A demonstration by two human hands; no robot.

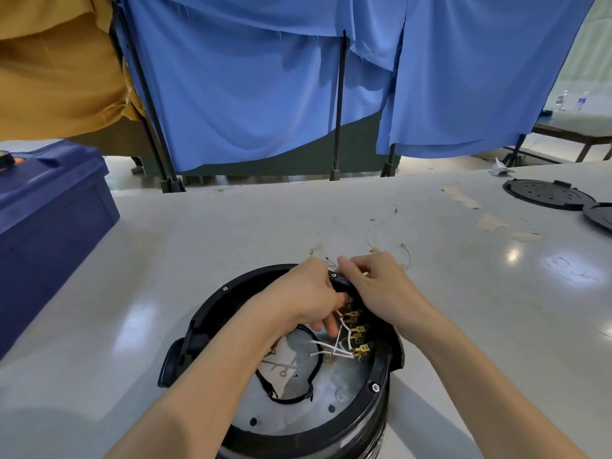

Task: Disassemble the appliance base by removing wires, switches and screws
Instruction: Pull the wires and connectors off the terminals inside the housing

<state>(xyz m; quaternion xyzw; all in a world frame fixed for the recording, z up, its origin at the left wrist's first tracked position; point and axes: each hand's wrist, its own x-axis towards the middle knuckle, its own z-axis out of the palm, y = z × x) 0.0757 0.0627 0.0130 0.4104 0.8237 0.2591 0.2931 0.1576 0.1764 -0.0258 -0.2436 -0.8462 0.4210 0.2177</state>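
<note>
Pale grey counter [165, 260], glossy, with torn patches of beige tape [490, 222] toward far right; crumpled white scrap [500, 168] at far edge. Dark blue lidded box [49, 207] at left. Behind: blue curtains [248, 94] draped over black poles [339, 104]; mustard cloth [56, 67] upper left. Far right: second counter [576, 127] bearing small bottles [582, 101].

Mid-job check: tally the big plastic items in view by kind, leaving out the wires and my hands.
appliance base: 1
black round covers: 2
blue box: 1
Total: 4
</note>
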